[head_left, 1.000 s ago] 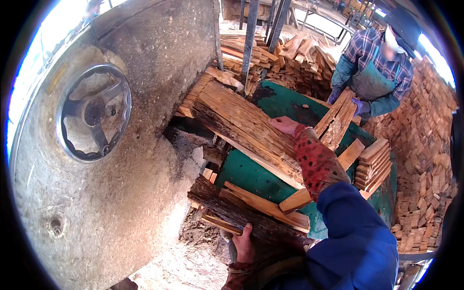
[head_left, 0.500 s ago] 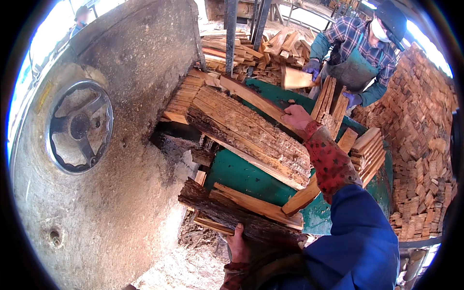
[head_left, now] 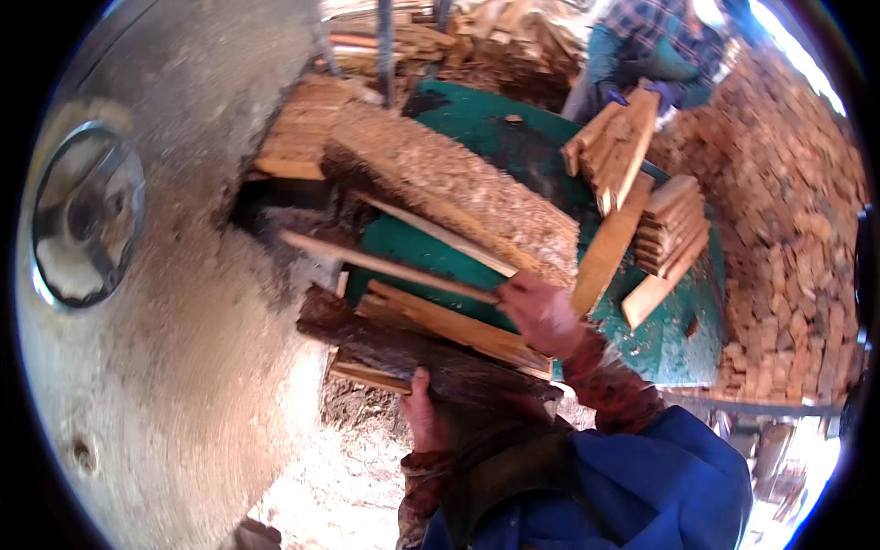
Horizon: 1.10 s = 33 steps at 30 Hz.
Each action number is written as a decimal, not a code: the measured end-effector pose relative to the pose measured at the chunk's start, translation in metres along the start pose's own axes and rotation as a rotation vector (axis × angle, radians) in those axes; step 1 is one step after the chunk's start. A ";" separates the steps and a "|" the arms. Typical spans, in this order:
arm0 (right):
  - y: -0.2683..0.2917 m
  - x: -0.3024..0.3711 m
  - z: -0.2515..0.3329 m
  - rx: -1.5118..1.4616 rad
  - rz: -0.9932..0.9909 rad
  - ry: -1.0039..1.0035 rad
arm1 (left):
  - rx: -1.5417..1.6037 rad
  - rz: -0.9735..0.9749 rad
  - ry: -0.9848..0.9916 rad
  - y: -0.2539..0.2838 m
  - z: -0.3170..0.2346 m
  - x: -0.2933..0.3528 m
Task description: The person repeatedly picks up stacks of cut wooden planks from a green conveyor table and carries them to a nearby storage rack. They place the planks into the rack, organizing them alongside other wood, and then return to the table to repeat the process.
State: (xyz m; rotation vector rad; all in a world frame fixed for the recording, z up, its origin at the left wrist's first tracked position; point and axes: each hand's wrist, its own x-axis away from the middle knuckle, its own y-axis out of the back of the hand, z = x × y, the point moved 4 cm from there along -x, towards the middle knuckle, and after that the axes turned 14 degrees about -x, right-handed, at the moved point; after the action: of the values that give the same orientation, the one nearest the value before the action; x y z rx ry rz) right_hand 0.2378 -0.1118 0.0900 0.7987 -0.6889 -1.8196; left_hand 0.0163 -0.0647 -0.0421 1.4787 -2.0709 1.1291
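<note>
Thin strip [head_left: 389,266], end pinched in right fingers [head_left: 519,290], left fingers [head_left: 420,385] gripping dark slab [head_left: 426,353]

1 dk slab [head_left: 408,354], 1 handwhl [head_left: 89,217], 1 tbl [head_left: 486,128], 1 co-wkr [head_left: 671,57].

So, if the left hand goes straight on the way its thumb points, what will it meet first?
The left hand would most likely meet the dark, rough slab first; its thumb overlaps the near edge. Beyond lies a pale board, though depth is unclear.
</note>
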 end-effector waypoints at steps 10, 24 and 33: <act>-0.034 0.064 0.031 -0.147 0.068 -0.137 | -0.024 0.056 0.001 -0.008 -0.010 0.008; -0.003 0.139 -0.061 0.044 0.148 -0.397 | -0.085 -0.019 0.045 0.007 0.002 -0.002; 0.025 0.177 -0.065 0.175 0.258 -0.570 | -0.059 -0.050 0.048 0.009 -0.005 0.000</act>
State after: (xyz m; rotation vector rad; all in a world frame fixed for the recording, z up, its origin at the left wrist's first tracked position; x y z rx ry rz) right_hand 0.2508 -0.2924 0.0307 0.2677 -1.2689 -1.7664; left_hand 0.0074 -0.0602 -0.0426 1.4533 -2.0070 1.0654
